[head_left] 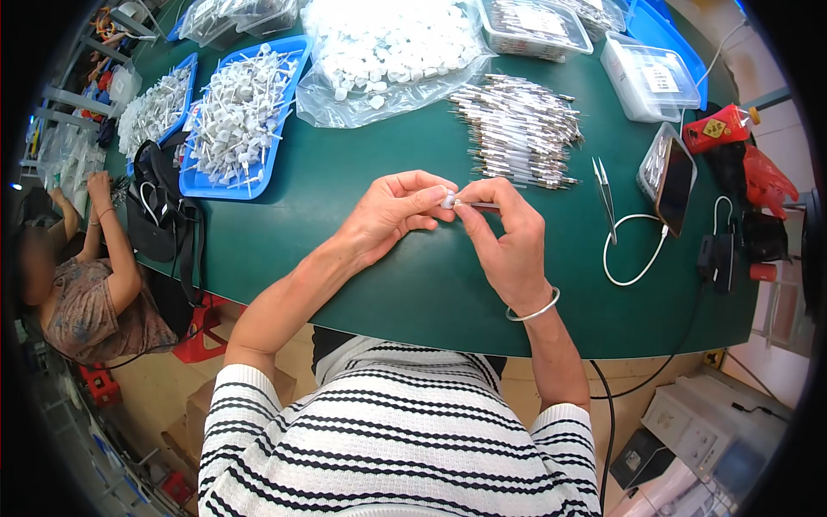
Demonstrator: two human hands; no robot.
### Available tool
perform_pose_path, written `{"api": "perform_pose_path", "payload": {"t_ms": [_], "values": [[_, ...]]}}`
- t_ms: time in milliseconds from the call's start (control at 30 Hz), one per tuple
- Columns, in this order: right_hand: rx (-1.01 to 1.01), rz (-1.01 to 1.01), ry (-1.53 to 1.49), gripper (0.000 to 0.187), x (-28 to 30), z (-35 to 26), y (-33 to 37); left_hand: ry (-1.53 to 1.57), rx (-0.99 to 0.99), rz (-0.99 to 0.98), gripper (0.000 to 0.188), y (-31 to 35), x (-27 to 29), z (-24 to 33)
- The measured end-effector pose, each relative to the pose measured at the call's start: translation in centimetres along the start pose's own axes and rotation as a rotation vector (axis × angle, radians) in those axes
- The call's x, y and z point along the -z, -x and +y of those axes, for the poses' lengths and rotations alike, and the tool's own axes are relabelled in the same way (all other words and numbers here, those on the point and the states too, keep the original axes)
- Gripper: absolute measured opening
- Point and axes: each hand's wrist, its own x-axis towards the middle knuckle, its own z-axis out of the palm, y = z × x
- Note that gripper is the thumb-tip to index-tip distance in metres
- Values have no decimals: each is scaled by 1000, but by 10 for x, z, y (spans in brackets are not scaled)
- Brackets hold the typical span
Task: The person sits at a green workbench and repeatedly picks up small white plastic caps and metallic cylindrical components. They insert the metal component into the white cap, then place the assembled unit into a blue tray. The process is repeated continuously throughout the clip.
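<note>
Over the near half of the green table, my left hand [398, 214] pinches a small white plastic cap [448, 200] between thumb and fingertips. My right hand [506, 226] grips a thin rod [484, 205] with thumb and forefinger, its tip meeting the cap. Whether the rod is seated inside the cap, I cannot tell. Beyond my right hand lies a spread pile of thin metal-and-white rods [521, 129]. A see-through bag of loose white caps [379, 56] sits ahead of my hands. White caps with rods attached [237, 121] fill a blue tray [191, 183] to the left.
Tweezers [606, 198], a white cable [637, 280] and a phone [674, 185] leaning on a plastic box lie to the right. Lidded boxes [534, 30] line the back. A black backpack [159, 207] hangs at the left edge, near another person [95, 293].
</note>
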Motion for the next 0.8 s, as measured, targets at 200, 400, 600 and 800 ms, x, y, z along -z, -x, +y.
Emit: {"api": "perform_pose_path", "payload": {"t_ms": [200, 400, 600, 800], "values": [[-53, 1, -49, 9, -1, -2, -1, -115, -116, 15, 17, 4, -2, 4], [-198, -120, 85, 6, 8, -3, 0, -187, -244, 27, 23, 7, -5, 2], [-99, -116, 137, 8, 6, 0, 1, -166, -143, 26, 27, 7, -5, 7], [-52, -89, 233, 7, 3, 0, 3, -169, -128, -1, 24, 6, -2, 6]]}}
